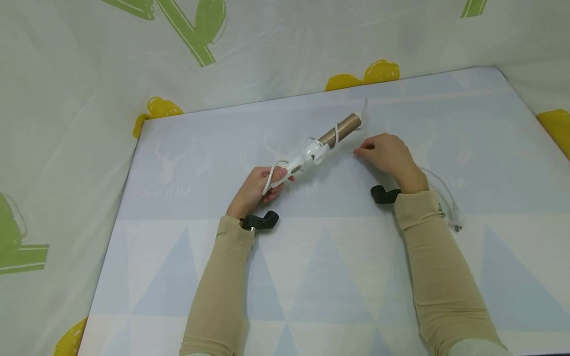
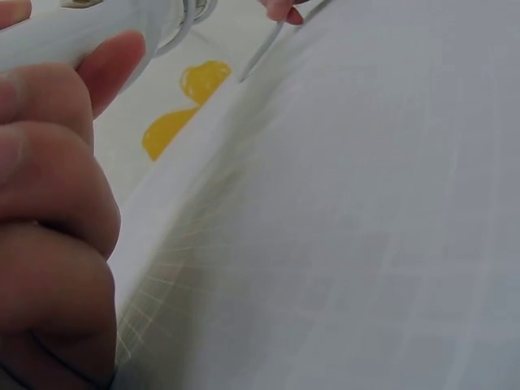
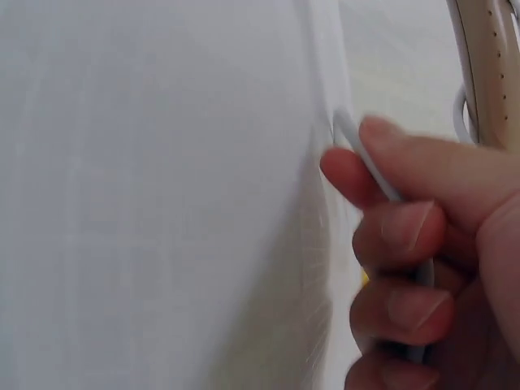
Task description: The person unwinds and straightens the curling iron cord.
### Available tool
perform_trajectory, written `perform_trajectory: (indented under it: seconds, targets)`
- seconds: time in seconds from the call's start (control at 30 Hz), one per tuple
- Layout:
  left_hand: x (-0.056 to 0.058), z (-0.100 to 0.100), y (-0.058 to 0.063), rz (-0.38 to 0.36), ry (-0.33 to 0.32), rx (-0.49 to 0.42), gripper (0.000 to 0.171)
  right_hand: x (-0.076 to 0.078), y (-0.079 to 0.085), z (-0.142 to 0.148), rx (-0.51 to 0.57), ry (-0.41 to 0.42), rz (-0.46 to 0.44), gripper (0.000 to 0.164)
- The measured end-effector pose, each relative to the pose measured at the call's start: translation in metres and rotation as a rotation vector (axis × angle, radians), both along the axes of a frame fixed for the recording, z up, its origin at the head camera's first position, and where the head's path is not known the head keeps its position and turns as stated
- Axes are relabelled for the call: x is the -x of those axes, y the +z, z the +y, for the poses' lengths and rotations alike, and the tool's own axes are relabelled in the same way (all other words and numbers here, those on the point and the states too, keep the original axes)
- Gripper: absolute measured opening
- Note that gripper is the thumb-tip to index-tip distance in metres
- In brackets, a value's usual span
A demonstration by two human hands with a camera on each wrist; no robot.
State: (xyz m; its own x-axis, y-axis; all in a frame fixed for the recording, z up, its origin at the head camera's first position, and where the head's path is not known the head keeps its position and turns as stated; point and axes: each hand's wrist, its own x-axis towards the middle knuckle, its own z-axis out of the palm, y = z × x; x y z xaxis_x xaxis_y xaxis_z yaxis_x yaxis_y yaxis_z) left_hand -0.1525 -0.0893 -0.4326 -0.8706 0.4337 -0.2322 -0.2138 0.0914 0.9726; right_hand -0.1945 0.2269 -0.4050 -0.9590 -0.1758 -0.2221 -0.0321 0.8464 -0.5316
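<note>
A curling iron point(image 1: 307, 154) with a white handle and a gold-brown barrel point(image 1: 346, 129) slants up to the right, above the table. My left hand point(image 1: 261, 185) grips the handle's lower end, fingers curled round it. White cord loops over the handle beside that hand and winds round the barrel. To the right of the barrel, my right hand point(image 1: 389, 155) pinches the white cord point(image 3: 370, 166) between thumb and forefinger, the other fingers curled over it. In the left wrist view, the white handle point(image 2: 73, 36) lies over the left fingers.
The cord's plug point(image 1: 456, 220) lies on the table right of the right forearm. The table point(image 1: 329, 277) has a cover with pale blue triangles. Behind it hangs a white cloth point(image 1: 276, 59) with green and yellow prints. A black wrist camera point(image 1: 260, 221) sits on the left wrist.
</note>
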Motion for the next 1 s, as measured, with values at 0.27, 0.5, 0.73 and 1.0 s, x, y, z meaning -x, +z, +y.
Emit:
perform_trajectory:
  seconds: [0.27, 0.5, 0.73, 1.0]
  targets:
    - [0.001, 0.0, 0.0, -0.015, -0.009, 0.022, 0.041, 0.001, -0.001, 0.008, 0.011, -0.131, 0.108, 0.04]
    - [0.001, 0.0, 0.0, -0.023, -0.006, 0.054, 0.037, 0.0, -0.002, 0.012, 0.068, -0.209, 0.152, 0.045]
    - [-0.004, 0.003, 0.014, -0.022, -0.016, 0.063, 0.034, 0.002, -0.006, 0.018, 0.068, -0.205, 0.123, 0.04]
    - [-0.005, 0.003, 0.017, -0.008, -0.011, 0.083, 0.033, 0.002, 0.002, 0.023, 0.051, -0.126, -0.04, 0.043]
